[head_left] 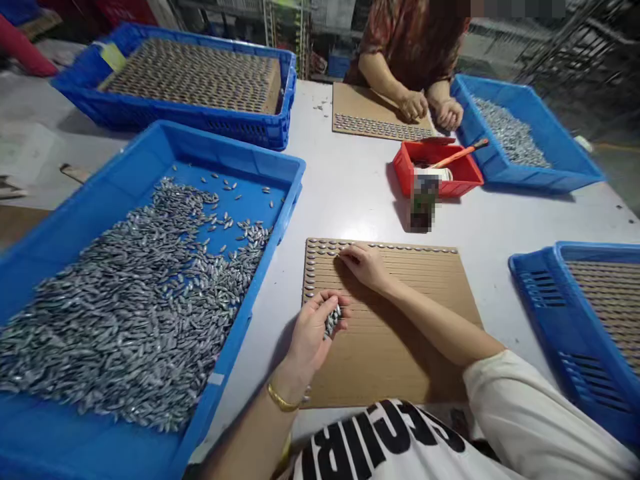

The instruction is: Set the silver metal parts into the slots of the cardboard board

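My left hand is curled, palm up, around a handful of small grey spindle-shaped metal pieces and hovers over the left part of a grooved cardboard sheet. My right hand is closed in a pinch near the sheet's top left, its fingertips at a small grey piece in the second row. Similar pieces line the top edge and run down the left edge. Left of the sheet, a large blue tray holds a loose heap of the same pieces.
A blue crate with filled sheets stands at the back left; another crate is at right. A red box holds an orange-handled tool. Across the table, a co-worker's hands work over another sheet, beside a blue tray.
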A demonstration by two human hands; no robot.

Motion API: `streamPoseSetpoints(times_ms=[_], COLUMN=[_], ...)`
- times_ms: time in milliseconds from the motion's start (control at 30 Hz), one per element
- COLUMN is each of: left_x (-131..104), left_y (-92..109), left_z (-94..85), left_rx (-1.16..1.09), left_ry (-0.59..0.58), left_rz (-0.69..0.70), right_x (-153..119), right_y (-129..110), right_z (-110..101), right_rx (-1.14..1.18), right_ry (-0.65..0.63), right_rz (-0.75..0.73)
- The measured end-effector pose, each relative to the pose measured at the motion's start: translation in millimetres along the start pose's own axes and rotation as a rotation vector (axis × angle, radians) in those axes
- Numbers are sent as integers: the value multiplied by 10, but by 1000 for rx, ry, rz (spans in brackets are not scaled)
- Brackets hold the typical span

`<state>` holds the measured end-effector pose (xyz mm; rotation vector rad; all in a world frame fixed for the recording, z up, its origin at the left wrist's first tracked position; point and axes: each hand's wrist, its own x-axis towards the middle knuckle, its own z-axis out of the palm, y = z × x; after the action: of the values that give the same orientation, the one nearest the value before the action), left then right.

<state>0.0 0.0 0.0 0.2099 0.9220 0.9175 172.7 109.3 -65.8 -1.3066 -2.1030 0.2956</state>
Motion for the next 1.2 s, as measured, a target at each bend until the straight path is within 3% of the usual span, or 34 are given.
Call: streamPoseSetpoints(times_ms=[467, 1000, 1200], left_x=[19, 51, 34], left_y=[4, -25, -11], left_z=[-17, -34, -25], left_rx=[-21, -3, -5], left_ry=[23, 78, 90], left_rz=[0, 37, 30], right_x=[20, 56, 14], right_y=[-52, -101, -54], right_z=[-28, -3, -9], right_rx=[-303, -333, -240], right_ry=[-114, -146, -106], right_rz=[-33, 44, 47])
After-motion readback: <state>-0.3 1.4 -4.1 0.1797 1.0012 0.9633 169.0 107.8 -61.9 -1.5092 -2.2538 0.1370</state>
